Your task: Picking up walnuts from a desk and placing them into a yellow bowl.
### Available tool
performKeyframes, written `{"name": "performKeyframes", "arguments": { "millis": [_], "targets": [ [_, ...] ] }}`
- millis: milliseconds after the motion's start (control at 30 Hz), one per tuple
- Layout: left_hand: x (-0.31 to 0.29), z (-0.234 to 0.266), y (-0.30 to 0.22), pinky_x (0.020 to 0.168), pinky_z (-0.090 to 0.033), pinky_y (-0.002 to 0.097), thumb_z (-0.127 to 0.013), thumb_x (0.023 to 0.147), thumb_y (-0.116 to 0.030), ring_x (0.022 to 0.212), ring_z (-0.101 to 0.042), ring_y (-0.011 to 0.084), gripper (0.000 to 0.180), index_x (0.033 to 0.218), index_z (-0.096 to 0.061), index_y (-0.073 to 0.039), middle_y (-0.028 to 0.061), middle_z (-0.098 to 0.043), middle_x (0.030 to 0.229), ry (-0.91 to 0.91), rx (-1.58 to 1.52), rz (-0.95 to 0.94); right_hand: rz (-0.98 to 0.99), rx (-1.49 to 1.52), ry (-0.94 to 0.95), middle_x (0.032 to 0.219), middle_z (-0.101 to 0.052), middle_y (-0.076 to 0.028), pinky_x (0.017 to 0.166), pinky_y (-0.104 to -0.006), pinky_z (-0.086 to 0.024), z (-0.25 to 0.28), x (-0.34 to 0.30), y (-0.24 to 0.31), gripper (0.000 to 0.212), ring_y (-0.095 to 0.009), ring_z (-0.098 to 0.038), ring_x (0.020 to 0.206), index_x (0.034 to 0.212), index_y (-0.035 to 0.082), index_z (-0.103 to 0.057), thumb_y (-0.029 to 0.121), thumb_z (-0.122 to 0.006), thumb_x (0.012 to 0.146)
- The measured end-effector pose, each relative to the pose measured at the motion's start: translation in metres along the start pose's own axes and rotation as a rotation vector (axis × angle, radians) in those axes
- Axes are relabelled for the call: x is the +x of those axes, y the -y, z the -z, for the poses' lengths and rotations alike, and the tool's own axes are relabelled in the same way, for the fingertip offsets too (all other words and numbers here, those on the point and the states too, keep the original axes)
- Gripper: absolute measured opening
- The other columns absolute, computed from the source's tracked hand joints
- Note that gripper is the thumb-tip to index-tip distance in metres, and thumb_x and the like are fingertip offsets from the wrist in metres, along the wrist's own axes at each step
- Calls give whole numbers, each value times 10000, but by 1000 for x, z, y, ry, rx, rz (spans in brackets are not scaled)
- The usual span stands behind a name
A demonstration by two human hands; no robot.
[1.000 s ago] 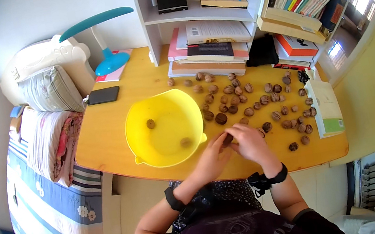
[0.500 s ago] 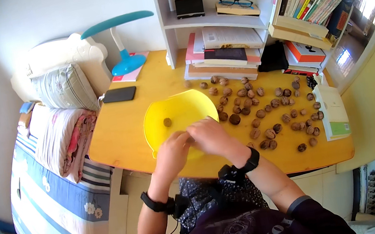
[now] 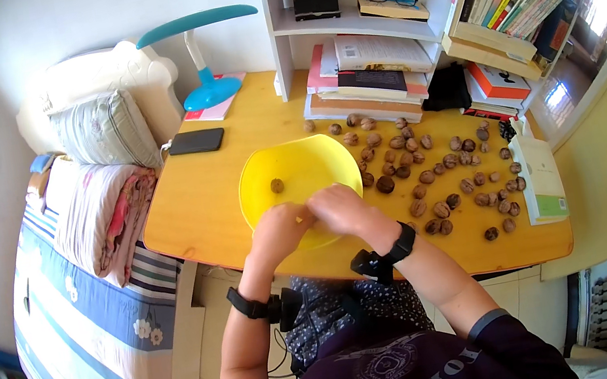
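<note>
A yellow plastic basin [image 3: 252, 167] stands near the desk's front edge with one brown walnut [image 3: 276, 185] lying inside it. Over the basin's near part, my left hand [image 3: 278, 232] has its fingers drawn together. My right hand [image 3: 339, 208] is beside it, fingers bent inward toward the left one. The fingertips nearly meet, and whatever they may hold is hidden by the hands. To the right of the basin, several loose walnuts [image 3: 418, 207] lie scattered across the wooden desk [image 3: 190, 208].
A blue desk lamp [image 3: 211, 88] and a black phone [image 3: 197, 141] are at the desk's left. Behind the walnuts stands a white shelf [image 3: 282, 40] with stacked books [image 3: 378, 56]. A white-and-green box [image 3: 540, 178] borders the right edge. A bed [image 3: 95, 337] is left of the desk.
My fingertips have drawn slightly apart over the basin. The whole view has shifted a little; the walnut in the basin seems to lie in the same spot.
</note>
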State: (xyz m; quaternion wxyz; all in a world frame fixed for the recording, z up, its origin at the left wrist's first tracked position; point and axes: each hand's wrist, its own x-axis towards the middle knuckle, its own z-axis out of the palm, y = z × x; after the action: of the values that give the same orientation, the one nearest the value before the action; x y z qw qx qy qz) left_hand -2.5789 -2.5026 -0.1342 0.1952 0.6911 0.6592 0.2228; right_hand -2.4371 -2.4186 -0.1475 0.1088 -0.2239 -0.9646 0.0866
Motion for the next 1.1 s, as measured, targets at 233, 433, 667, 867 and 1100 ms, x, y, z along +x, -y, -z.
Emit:
{"name": "performKeyframes", "arguments": {
  "millis": [233,433,667,867,1100],
  "targets": [
    [-37,16,-11,688,-493,361,-677,752,-218,766,-615,291,195,893,-671,-84,104,-652,852,8,-48,-273,9,106,-161,940,-615,-109,834,-406,-438,38,-65,-6,246,-256,-551,989,928,86,-654,195,-665,708],
    [-35,3,8,651,-493,342,-704,706,-171,747,-615,255,133,784,-670,-68,65,-650,815,-38,154,-305,66,63,-171,1000,-588,-62,903,-450,-391,2,-54,1,207,-214,-491,1057,916,75,-647,122,-631,714],
    [-6,21,53,764,-420,386,-684,689,-124,786,-578,284,94,736,-646,-53,83,-633,776,-222,221,-204,85,88,-424,855,-582,-48,795,-376,-418,-25,24,-3,91,-226,-516,963,772,82,-629,80,-541,752],
    [35,19,70,846,-368,391,-684,684,-99,814,-568,276,112,785,-655,-61,82,-635,790,-368,260,-242,7,24,-452,856,-591,-61,735,-365,-431,-37,60,-35,119,-234,-531,926,752,87,-633,49,-521,748],
    [40,14,28,873,-395,389,-669,697,-64,838,-588,257,273,969,-649,-69,106,-623,935,-617,299,-294,-166,223,-771,952,-595,-118,815,-372,-452,5,28,-46,224,-271,-549,967,946,48,-624,14,-608,725]
  ]
}}
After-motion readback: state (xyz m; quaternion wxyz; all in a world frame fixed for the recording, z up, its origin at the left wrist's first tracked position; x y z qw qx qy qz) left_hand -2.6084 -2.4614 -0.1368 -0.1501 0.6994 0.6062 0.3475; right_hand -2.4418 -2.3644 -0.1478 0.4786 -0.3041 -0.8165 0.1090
